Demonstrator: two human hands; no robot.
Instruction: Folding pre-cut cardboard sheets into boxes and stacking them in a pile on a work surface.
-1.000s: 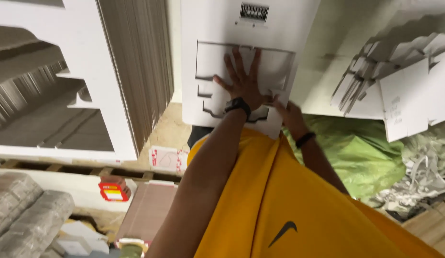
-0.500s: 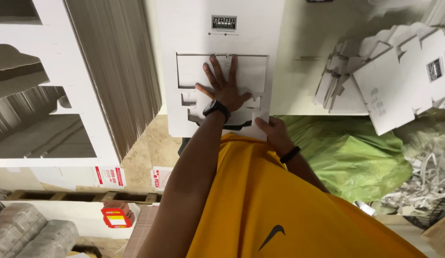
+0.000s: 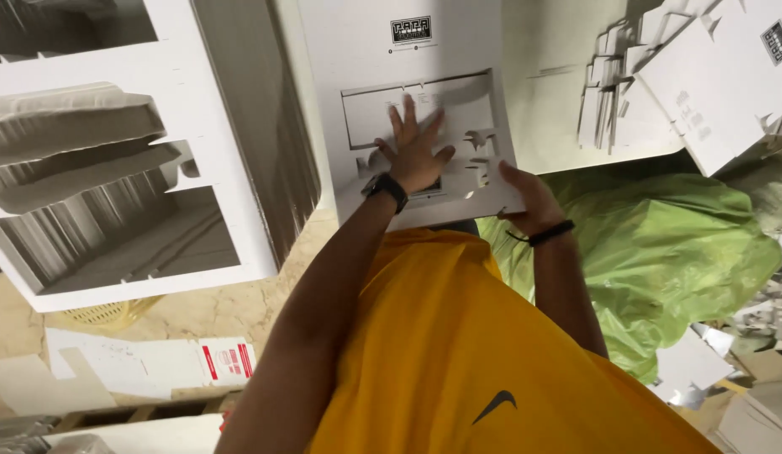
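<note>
I hold a white die-cut cardboard sheet (image 3: 408, 92) with a small black printed label in front of my yellow shirt. My left hand (image 3: 416, 153), with a black watch on the wrist, lies flat on the sheet's cut-out panel, fingers spread. My right hand (image 3: 525, 195), with a thin black wristband, grips the sheet's lower right edge, thumb on top.
A tall stack of white cardboard blanks (image 3: 130, 168) stands at the left. A crumpled green plastic bag (image 3: 660, 244) lies at the right, with a heap of white die-cut pieces (image 3: 702, 76) above it. A flat red-and-white carton (image 3: 223, 361) lies on the stone floor.
The view has shifted a little. My left hand stays pressed on the cut-out panel. My right hand has slid out to the sheet's lower right edge.
</note>
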